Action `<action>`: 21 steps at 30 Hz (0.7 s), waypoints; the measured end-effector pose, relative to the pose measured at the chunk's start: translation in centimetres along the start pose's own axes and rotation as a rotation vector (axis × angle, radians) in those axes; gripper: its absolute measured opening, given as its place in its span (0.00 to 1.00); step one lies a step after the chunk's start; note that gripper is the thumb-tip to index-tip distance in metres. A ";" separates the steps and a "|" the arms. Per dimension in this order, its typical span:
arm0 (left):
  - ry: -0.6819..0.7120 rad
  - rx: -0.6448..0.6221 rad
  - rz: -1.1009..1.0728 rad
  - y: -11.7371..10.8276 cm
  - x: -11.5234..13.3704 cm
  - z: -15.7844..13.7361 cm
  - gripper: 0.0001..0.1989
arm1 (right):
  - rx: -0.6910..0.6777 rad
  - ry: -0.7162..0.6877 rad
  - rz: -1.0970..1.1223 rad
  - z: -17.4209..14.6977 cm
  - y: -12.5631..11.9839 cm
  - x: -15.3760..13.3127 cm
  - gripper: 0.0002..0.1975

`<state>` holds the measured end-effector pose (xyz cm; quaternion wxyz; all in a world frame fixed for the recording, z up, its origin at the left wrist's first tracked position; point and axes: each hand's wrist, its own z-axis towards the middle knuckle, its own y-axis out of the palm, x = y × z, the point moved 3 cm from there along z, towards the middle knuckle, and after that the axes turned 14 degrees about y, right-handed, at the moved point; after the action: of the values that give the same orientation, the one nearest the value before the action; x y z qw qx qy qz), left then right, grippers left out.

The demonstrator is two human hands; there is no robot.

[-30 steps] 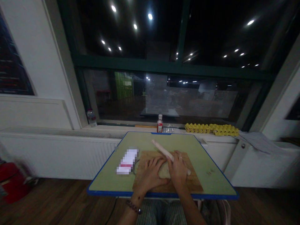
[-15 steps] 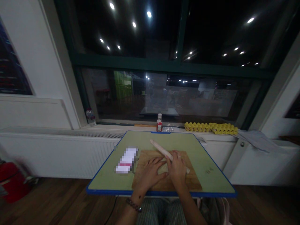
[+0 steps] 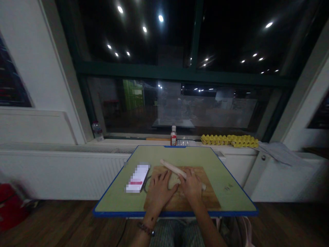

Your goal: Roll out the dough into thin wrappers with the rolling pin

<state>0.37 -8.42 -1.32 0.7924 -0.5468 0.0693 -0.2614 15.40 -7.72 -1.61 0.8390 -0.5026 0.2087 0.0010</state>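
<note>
A pale wooden rolling pin (image 3: 172, 167) lies slantwise over a wooden cutting board (image 3: 210, 199), its far end past the board's back edge. My right hand (image 3: 190, 187) is wrapped around the pin near its middle. A flat, pale piece of dough (image 3: 174, 180) lies on the board between my hands, partly covered by them. My left hand (image 3: 160, 190) rests with fingers spread on the board's left side and the dough's edge. A beaded bracelet (image 3: 146, 228) circles my left wrist.
The board sits on a small green table (image 3: 151, 154) with a blue rim. A phone (image 3: 138, 178) with a blurred screen lies left of the board. On the sill behind stand a red-labelled bottle (image 3: 173, 137), yellow egg cartons (image 3: 228, 140) and a clear plastic bottle (image 3: 97, 131).
My left hand has moved left and its fingers have spread, so more dough shows. The rolling pin, in my right hand, has shifted slightly left and towards me.
</note>
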 end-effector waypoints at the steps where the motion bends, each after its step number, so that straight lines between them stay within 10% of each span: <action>1: -0.001 -0.001 -0.012 -0.1 0.0 0.0 0.31 | -0.004 -0.001 -0.007 0.0 0.0 0.0 0.18; 13: 0.210 -0.069 -0.279 -0.4 -0.1 -0.4 0.30 | 0.005 0.015 0.015 0.1 0.1 0.2 0.18; 21: 0.003 0.026 -0.078 -0.7 0.4 -0.1 0.24 | -0.029 0.031 0.006 0.2 -0.1 0.1 0.18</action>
<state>0.41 -8.94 -0.64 0.7885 -0.5384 0.0457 -0.2936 15.62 -7.63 -1.45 0.8283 -0.5141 0.2230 -0.0012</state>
